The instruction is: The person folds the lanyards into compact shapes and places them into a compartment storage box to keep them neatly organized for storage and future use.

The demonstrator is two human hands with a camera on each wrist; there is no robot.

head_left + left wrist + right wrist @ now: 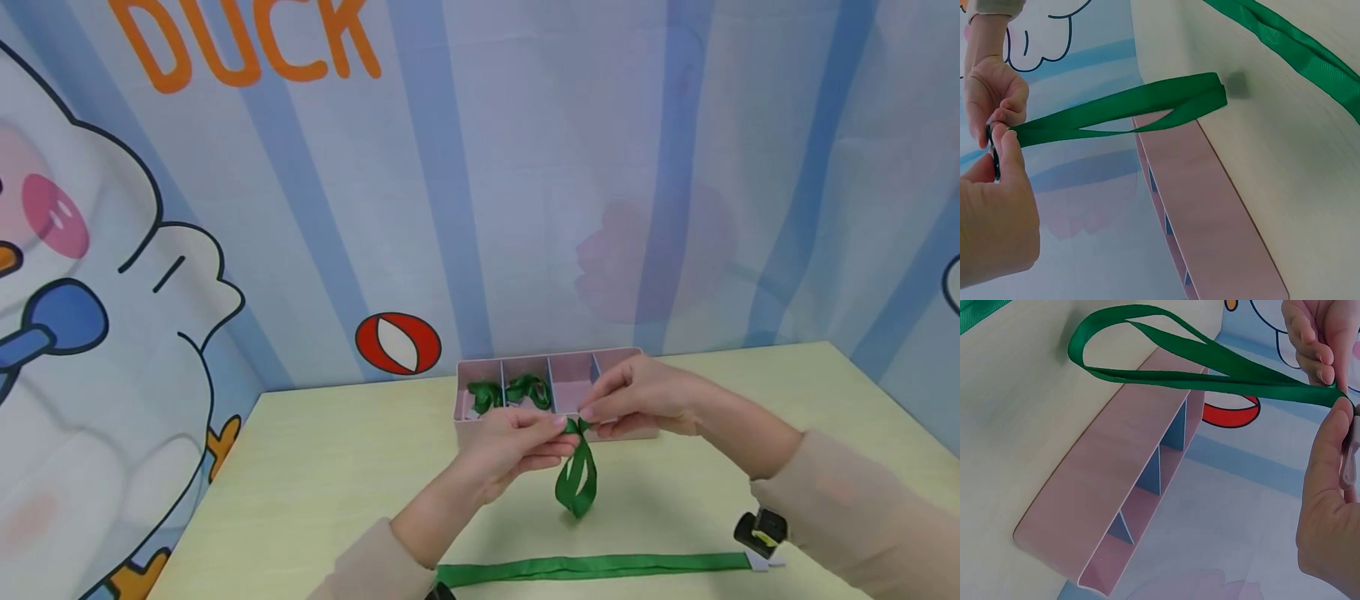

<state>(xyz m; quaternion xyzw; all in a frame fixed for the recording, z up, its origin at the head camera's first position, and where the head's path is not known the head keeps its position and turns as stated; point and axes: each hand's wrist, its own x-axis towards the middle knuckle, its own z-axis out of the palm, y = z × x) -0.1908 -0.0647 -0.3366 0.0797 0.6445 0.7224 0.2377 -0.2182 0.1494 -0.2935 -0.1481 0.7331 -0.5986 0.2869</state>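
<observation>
Both hands are raised over the table, close together in front of the pink box. My left hand (pixel 510 450) pinches a green ribbon loop (pixel 579 504) near its gathered top. From the other side, the fingertips of my right hand (pixel 648 396) pinch the same gathered part. The ribbon (pixel 1204 94) hangs down as a narrow loop, its lower end close over the table. Against the right hand's fingers, the right wrist view shows a small pale, see-through piece (pixel 1350 465). Fingers partly hide the gathered part.
The pink box (pixel 558 427) with blue dividers stands at the table's back; two left compartments hold green ribbon bundles (pixel 486 396). A long flat green ribbon (pixel 600 567) lies along the front, with white pieces (pixel 759 562) at its right end. Behind hangs a printed cloth (pixel 510 167).
</observation>
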